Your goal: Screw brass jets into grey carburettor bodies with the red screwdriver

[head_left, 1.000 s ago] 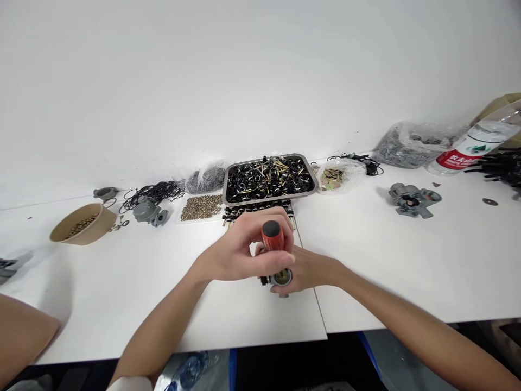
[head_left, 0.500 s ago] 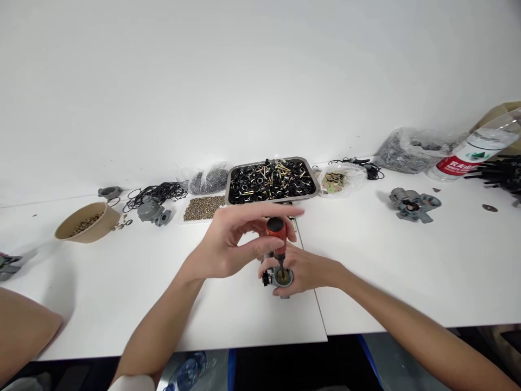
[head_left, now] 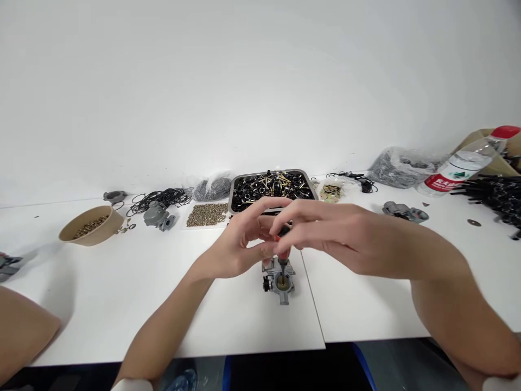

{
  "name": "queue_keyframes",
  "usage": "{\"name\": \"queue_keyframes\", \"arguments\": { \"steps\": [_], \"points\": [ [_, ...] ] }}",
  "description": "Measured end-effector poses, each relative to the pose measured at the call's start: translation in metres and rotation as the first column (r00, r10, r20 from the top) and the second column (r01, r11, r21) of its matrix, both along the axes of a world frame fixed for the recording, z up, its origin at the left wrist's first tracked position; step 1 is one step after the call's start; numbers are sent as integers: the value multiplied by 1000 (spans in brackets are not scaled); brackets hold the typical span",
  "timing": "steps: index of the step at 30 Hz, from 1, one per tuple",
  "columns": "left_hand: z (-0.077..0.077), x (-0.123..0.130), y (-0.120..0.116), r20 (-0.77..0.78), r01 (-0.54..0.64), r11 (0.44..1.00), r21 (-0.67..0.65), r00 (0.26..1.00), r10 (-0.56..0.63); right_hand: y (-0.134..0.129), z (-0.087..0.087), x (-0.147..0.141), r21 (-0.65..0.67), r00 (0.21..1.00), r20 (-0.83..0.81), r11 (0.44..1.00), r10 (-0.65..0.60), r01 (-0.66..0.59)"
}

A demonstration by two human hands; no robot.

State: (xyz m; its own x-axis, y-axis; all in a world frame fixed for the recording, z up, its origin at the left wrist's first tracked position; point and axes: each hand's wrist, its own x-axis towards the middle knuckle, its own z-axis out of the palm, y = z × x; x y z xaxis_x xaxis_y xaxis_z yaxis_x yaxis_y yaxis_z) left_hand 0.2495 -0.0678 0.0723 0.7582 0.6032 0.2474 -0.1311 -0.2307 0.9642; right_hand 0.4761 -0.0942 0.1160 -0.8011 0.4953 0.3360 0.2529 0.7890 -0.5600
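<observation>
A grey metal carburetor [head_left: 284, 297] rests on the white table in front of me, its round bore facing up with a brass-coloured disc inside. Into that bore points the shaft of a red-and-black screwdriver [head_left: 283, 263], held upright. The thumb and fingers of my left hand [head_left: 238, 244] are closed around its handle from the left. From the right, my right hand [head_left: 345, 233] reaches over and pinches the top of the same handle. Most of the handle is hidden behind my fingers.
Behind my hands stands a metal tray [head_left: 231, 196] of black and brass parts. Leftward are brass bits [head_left: 207, 214], another carburetor [head_left: 154, 214], black rings [head_left: 163, 200] and a tan bowl [head_left: 116, 222]. A carburetor [head_left: 401, 210] and a bottle [head_left: 456, 174] stand right. Someone's arm [head_left: 24, 331] enters left.
My right hand has left the carburetor and risen to the screwdriver's handle. My left hand stays on the screwdriver. The view has shifted slightly.
</observation>
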Motion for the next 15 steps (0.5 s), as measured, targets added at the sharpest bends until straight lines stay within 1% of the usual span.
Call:
{"name": "queue_keyframes", "arguments": {
  "steps": [2,4,7,9,10,11,12,13,15],
  "points": [
    [1,-3,1,-7,28,1000,14,1000,-28,2,3,-5,28,1000,20,1000,-3,2],
    [1,-3,1,-31,55,996,64,998,-53,3,4,-11,49,998,35,997,-54,52],
    [-1,2,1,-70,50,989,141,997,-41,1,5,-22,126,970,92,969,-224,211],
    [-5,5,2,-48,6,993,119,999,0,-2,5,-29,220,939,100,928,-328,301],
    [-6,7,2,-29,-22,995,93,999,24,-4,5,-31,265,930,91,909,-356,322],
    [-7,7,2,-10,-40,996,74,999,41,-5,6,-31,296,927,84,898,-364,326],
    [-6,7,2,2,-43,997,62,999,43,-5,6,-29,307,934,87,901,-347,306],
    [-6,6,2,2,-30,998,54,1000,30,-6,7,-26,298,948,100,918,-303,262],
    [-3,3,1,-20,22,999,49,1000,-21,-6,9,-19,241,975,138,961,-176,139]
  ]
}}
